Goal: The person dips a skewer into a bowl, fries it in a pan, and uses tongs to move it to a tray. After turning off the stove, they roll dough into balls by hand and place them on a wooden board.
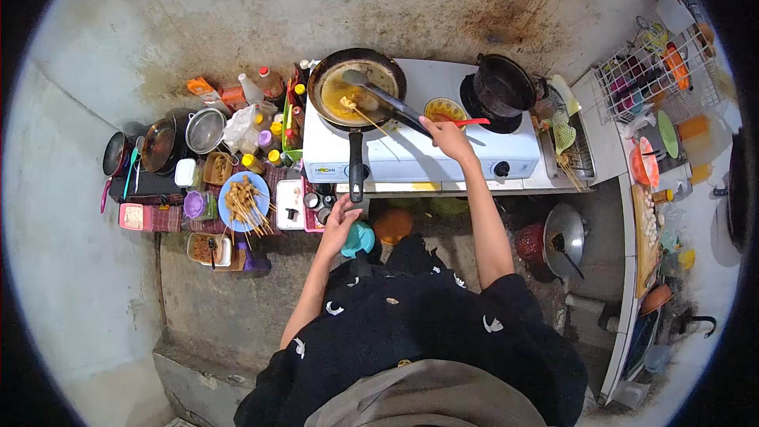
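Observation:
My right hand [449, 139] grips the handle end of a dark spatula [387, 99], whose head lies in a frying pan [389, 66] on the left burner of the white stove [443, 158]. Yellowish liquid covers the pan's bottom, and a skewer [365, 117] with a small pale piece of food rests in it, its stick over the rim. My left hand [341, 224] is just below the end of the pan's handle [356, 170], fingers partly curled and apart, with nothing visible in them. Right of the pan stands a bowl [444, 109] of orange-yellow liquid with a red-handled utensil.
A black pot [504, 85] sits on the right burner. To the left are a blue plate [228, 199] of skewers, bottles [270, 83] and a strainer [205, 130]. At the right are a tray [583, 160], a wire rack [632, 83] and a wok [563, 229] below.

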`<move>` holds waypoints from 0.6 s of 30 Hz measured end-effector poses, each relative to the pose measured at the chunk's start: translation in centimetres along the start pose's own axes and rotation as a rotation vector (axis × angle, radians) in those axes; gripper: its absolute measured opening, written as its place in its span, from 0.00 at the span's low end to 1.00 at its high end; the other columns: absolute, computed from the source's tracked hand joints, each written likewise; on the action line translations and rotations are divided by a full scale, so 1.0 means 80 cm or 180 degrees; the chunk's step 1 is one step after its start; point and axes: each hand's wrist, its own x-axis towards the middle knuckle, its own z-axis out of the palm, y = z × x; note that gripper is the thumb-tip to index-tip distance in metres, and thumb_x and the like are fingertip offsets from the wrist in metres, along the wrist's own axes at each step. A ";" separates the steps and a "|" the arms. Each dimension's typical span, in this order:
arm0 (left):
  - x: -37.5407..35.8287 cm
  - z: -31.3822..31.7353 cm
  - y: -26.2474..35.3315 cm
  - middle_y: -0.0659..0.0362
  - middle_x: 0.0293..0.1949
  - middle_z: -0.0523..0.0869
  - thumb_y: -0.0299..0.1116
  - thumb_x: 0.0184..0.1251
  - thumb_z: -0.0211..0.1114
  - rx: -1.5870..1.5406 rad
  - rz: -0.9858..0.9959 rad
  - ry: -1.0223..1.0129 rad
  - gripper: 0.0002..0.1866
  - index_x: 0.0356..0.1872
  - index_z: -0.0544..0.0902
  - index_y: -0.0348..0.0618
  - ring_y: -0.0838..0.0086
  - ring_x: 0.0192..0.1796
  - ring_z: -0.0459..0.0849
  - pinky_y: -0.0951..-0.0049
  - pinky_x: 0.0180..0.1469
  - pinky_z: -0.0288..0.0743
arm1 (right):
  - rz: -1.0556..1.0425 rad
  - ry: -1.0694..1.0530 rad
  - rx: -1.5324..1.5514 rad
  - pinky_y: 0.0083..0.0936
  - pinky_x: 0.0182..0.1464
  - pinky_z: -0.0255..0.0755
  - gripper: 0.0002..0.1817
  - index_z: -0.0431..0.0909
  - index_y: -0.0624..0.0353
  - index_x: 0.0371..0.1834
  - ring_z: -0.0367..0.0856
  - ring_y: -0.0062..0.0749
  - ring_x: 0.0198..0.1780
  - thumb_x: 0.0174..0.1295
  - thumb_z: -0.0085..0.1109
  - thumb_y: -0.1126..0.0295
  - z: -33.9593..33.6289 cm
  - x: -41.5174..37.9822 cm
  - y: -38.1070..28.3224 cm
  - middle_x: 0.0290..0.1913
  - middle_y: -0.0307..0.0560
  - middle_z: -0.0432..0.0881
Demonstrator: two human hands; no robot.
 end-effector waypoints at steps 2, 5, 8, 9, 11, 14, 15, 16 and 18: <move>0.000 0.001 0.002 0.50 0.55 0.69 0.25 0.63 0.52 0.0018 -0.0014 0.0015 0.26 0.62 0.57 0.37 0.71 0.52 0.75 0.74 0.55 0.65 | 0.0025 0.0112 0.0102 0.37 0.39 0.68 0.35 0.79 0.65 0.27 0.78 0.51 0.34 0.57 0.42 0.38 0.000 -0.005 -0.004 0.26 0.60 0.78; -0.001 -0.001 -0.007 0.52 0.54 0.70 0.27 0.63 0.52 0.0078 0.0031 0.0028 0.26 0.62 0.58 0.39 0.73 0.52 0.75 0.78 0.49 0.65 | -0.0005 0.0282 0.0014 0.37 0.40 0.68 0.35 0.79 0.66 0.26 0.78 0.52 0.36 0.57 0.41 0.38 0.005 -0.006 0.000 0.27 0.61 0.78; 0.001 -0.003 -0.006 0.52 0.54 0.70 0.28 0.63 0.53 0.0116 0.0054 0.0021 0.26 0.62 0.57 0.39 0.72 0.52 0.75 0.77 0.49 0.65 | -0.0034 0.0383 -0.0046 0.38 0.41 0.68 0.36 0.79 0.66 0.27 0.78 0.53 0.37 0.57 0.41 0.38 0.009 -0.005 -0.001 0.27 0.61 0.79; 0.000 -0.002 -0.006 0.50 0.55 0.69 0.26 0.63 0.53 0.0098 -0.0009 0.0027 0.27 0.62 0.56 0.37 0.69 0.53 0.75 0.74 0.56 0.65 | 0.0004 0.0398 0.0073 0.38 0.41 0.68 0.36 0.79 0.66 0.27 0.78 0.53 0.36 0.57 0.41 0.38 0.010 -0.005 -0.002 0.27 0.61 0.79; -0.002 -0.001 -0.003 0.50 0.55 0.69 0.26 0.63 0.53 0.0085 -0.0008 0.0032 0.27 0.62 0.56 0.37 0.69 0.53 0.75 0.74 0.56 0.65 | -0.0055 0.0406 -0.0060 0.34 0.38 0.68 0.36 0.78 0.67 0.26 0.77 0.46 0.31 0.57 0.40 0.37 0.016 0.002 0.007 0.22 0.56 0.76; -0.004 0.002 0.008 0.50 0.55 0.69 0.26 0.63 0.53 0.0096 -0.0038 0.0044 0.27 0.62 0.57 0.38 0.69 0.53 0.75 0.73 0.56 0.65 | -0.0089 0.0376 -0.0005 0.30 0.35 0.67 0.37 0.77 0.67 0.25 0.76 0.39 0.25 0.57 0.40 0.36 0.017 0.002 0.008 0.17 0.50 0.74; -0.006 0.003 0.009 0.50 0.55 0.69 0.26 0.63 0.53 0.0112 -0.0085 0.0063 0.27 0.62 0.57 0.38 0.69 0.53 0.75 0.73 0.56 0.65 | -0.0060 0.0317 0.0177 0.30 0.34 0.67 0.38 0.77 0.68 0.25 0.76 0.38 0.25 0.57 0.39 0.36 0.017 0.001 0.007 0.17 0.50 0.74; -0.005 0.003 0.008 0.50 0.55 0.69 0.26 0.63 0.53 0.0108 -0.0087 0.0069 0.27 0.62 0.57 0.38 0.69 0.53 0.75 0.73 0.56 0.65 | -0.0062 0.0311 0.0173 0.30 0.34 0.67 0.38 0.77 0.68 0.25 0.76 0.38 0.25 0.57 0.39 0.36 0.017 0.001 0.006 0.17 0.50 0.74; -0.005 0.001 0.006 0.50 0.55 0.69 0.27 0.63 0.53 0.0098 0.0011 0.0001 0.26 0.62 0.57 0.38 0.69 0.53 0.75 0.73 0.56 0.65 | -0.0003 0.0493 0.0015 0.36 0.38 0.68 0.37 0.79 0.66 0.27 0.79 0.49 0.32 0.57 0.39 0.36 0.017 0.000 0.004 0.22 0.56 0.77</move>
